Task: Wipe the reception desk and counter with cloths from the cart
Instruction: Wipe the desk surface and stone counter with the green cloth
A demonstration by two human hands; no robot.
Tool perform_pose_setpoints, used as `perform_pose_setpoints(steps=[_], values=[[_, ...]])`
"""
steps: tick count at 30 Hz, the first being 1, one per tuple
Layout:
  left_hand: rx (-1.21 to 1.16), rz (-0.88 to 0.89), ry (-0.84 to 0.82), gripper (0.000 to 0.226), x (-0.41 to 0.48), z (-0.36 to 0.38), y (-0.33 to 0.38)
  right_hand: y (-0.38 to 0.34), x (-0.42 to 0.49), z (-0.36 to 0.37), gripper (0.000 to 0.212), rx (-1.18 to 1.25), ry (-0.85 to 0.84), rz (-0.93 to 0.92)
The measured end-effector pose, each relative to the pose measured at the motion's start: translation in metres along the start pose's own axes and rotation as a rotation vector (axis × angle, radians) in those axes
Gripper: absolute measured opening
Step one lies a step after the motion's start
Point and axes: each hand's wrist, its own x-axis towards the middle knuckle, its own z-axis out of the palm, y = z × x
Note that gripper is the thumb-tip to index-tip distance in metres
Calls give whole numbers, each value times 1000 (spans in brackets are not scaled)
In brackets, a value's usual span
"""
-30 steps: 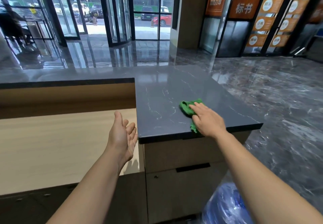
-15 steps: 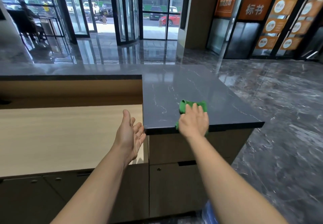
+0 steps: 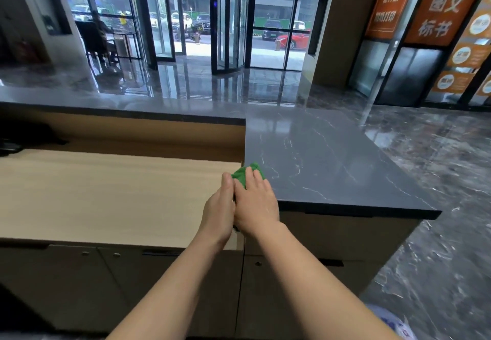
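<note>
Evidently the flat-fingered right hand (image 3: 255,201) is pressing the green cloth (image 3: 245,172) at the near-left corner of the dark counter (image 3: 332,159) after sweeping leftward, while the left hand (image 3: 219,207) is closing in alongside, grip indeterminable, suggesting this pass is finishing

Big glass doors (image 3: 228,21) stand at the far end, and a red car (image 3: 292,39) is outside. Orange signs (image 3: 446,7) hang on the right wall. The dark floor (image 3: 438,153) is very shiny. A blue and white bag (image 3: 393,321) sits low on the right.
</note>
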Motion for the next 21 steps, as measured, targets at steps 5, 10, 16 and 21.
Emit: perform_pose_setpoints(steps=[5, 10, 16, 21], values=[[-18, -183, -145, 92, 20, 2, 1, -6, 7, -3, 70, -78, -39, 28], [-139, -259, -214, 85, 54, -8, 0, -11, 35, -4, 65, -113, -125, 87], [-251, -321, -260, 88, 113, -10, -2, -7, 90, -5, 63, -136, -174, 126], [-263, -333, -299, 87, 175, -6, 5, 7, 148, -2, 63, -109, -156, 168]])
